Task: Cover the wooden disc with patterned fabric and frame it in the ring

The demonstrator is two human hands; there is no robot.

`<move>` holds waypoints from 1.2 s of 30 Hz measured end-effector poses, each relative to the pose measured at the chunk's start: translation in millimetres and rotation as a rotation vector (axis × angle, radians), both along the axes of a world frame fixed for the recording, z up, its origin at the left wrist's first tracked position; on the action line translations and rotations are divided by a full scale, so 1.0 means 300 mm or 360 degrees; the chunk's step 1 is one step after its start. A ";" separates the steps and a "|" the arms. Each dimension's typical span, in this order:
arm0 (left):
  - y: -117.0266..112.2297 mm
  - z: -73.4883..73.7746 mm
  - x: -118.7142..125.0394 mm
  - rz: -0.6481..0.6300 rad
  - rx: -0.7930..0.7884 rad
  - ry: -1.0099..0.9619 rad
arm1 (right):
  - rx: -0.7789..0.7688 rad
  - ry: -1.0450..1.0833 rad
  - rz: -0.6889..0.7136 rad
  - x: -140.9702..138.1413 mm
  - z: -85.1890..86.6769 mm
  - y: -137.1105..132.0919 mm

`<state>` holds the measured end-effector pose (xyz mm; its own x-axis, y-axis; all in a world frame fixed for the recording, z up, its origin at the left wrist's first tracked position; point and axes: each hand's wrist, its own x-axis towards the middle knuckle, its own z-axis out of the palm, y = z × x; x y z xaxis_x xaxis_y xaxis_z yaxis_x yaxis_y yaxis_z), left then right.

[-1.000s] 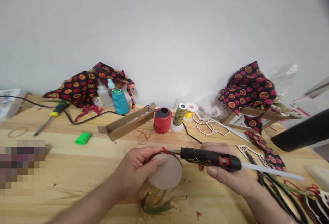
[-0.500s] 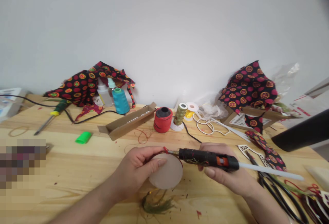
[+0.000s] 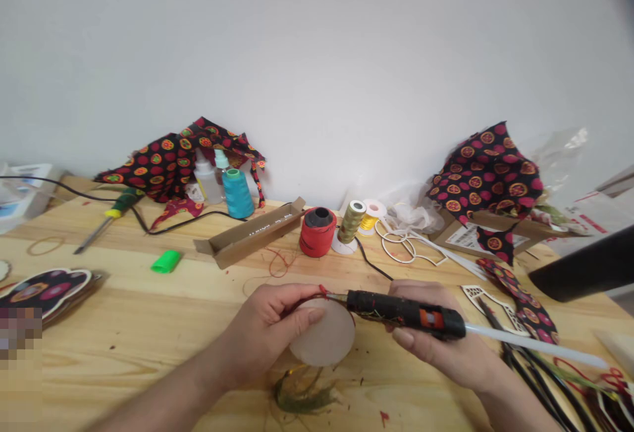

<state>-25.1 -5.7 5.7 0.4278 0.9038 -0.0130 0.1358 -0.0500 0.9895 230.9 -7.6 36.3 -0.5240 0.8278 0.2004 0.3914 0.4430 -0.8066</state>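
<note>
My left hand (image 3: 270,333) is closed on a pale round disc (image 3: 327,341), thumb on its face, fingers over the top edge where a red cord (image 3: 321,290) runs. My right hand (image 3: 436,346) grips a black glue gun (image 3: 403,311) held level, its nozzle touching the disc's upper rim by the red cord. A white glue stick (image 3: 535,345) juts from the gun's back toward the right. Green feathery strands (image 3: 302,396) lie on the wooden table (image 3: 148,326) just below the disc.
Behind my hands stand a red spool (image 3: 317,232), an olive thread cone (image 3: 351,222), a teal cone (image 3: 237,193), an open cardboard box (image 3: 250,242) and patterned fabric (image 3: 488,171). A green cap (image 3: 166,261), a screwdriver (image 3: 106,219) and patterned cut-outs (image 3: 44,287) lie left. Black cables (image 3: 535,362) lie right.
Both hands keep their hold and the nozzle stays at the disc's rim. The camera has tipped slightly, so everything sits a little lower and right, and the patterned cut-outs at left now show.
</note>
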 end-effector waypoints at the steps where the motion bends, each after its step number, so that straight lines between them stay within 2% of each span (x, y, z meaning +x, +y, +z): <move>1: 0.000 0.000 0.000 -0.0004 -0.0001 -0.0002 | 0.0008 -0.0011 -0.0001 0.000 0.001 -0.001; 10: -0.004 -0.015 -0.004 -0.0010 -0.0001 -0.0029 | 0.0048 -0.0058 0.0005 -0.006 0.006 0.003; 23: 0.000 -0.004 -0.002 -0.0010 0.0029 0.0031 | 0.0102 -0.0096 -0.0001 -0.008 0.011 0.005; 36: -0.002 -0.020 -0.001 0.0010 -0.0014 -0.0032 | 0.0069 0.0013 0.0036 -0.011 0.013 0.004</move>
